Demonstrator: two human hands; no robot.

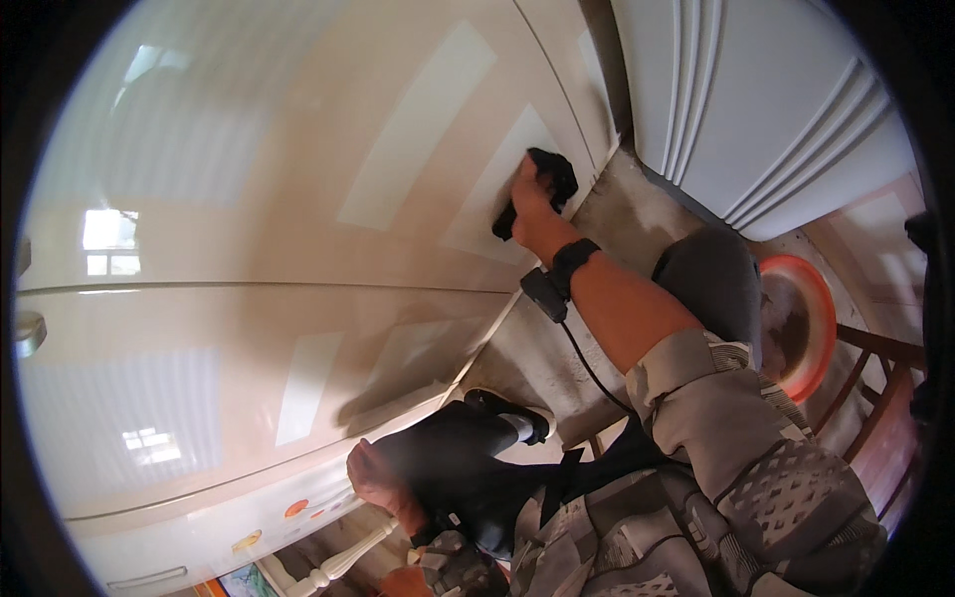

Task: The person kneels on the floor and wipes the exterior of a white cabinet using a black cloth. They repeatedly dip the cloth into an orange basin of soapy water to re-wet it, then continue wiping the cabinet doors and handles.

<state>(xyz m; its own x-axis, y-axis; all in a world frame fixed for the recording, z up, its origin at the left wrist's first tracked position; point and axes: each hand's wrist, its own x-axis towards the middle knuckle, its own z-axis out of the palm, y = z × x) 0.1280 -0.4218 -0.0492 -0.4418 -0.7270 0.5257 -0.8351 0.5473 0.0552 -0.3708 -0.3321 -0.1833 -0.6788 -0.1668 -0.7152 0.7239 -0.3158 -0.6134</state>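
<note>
My right hand (pixel 528 200) grips a bunched black cloth (pixel 559 173) and presses it against the low part of a glossy cream wardrobe door (pixel 313 172). A black strap with a small cabled box (pixel 548 293) circles that forearm. My left hand (pixel 379 477) rests by my bent, dark-trousered knee (pixel 440 448), close to the wardrobe's lower edge. Its fingers look curled, and their inner side is hidden. A second glossy door (pixel 246 328) meets the first along a thin dark seam. Light window reflections lie across both doors.
A pale ribbed panel (pixel 746 104) stands right of the wardrobe across a strip of concrete floor (pixel 627 194). An orange-rimmed basin (pixel 824 321) and wooden chair-like frame (pixel 888 403) lie at right. At lower left are a flower-decorated white drawer (pixel 216 541) and a white turned post (pixel 321 578).
</note>
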